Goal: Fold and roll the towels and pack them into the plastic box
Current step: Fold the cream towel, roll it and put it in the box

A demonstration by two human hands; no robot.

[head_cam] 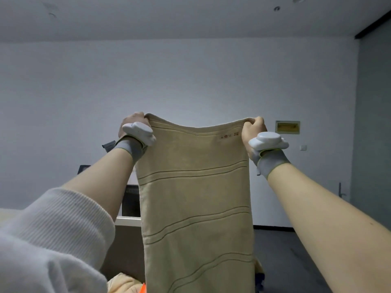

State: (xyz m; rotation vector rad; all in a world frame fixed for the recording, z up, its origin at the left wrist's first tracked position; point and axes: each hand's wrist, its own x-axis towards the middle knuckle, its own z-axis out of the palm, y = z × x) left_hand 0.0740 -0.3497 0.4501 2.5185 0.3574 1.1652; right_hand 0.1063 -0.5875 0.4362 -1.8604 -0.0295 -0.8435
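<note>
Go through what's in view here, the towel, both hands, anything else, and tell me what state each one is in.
Beige striped terry towel: unfolded, hanging full length from its top corners.
Left hand: grips the towel's top left corner.
Right hand: grips the top right corner.
Pale yellow cloth: crumpled, lying below.

Your raised towel (196, 197) hangs as a curtain between both forearms, blocking the middle and hiding whatever lies below. Open air surrounds it above and to either side, back to the plain wall (190, 77).
</note>
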